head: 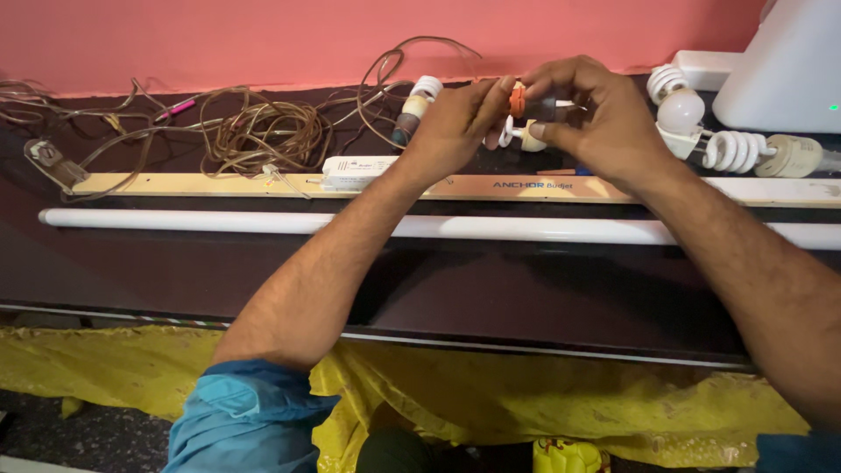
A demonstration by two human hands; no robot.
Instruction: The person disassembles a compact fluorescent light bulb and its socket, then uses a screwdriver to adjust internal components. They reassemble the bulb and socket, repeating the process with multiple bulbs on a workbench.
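My left hand [451, 123] and my right hand [589, 109] meet above the back of a dark table [491, 293]. Between their fingertips they pinch a small orange piece [518, 99] joined to a dark part with a thin white end. Just below the hands lies a spiral lamp [523, 136]. Below that runs a long cream tube-light fitting [219, 184] with a white ballast box [355, 169] on it. A long white tube light [263, 222] lies parallel in front of the fitting.
A tangle of brown wires [263, 131] lies at the back left. Another spiral lamp [413, 107] lies left of the hands. Several lamps [731, 149] and a white device [788, 66] sit at the back right. Yellow cloth [526, 403] hangs below the table edge.
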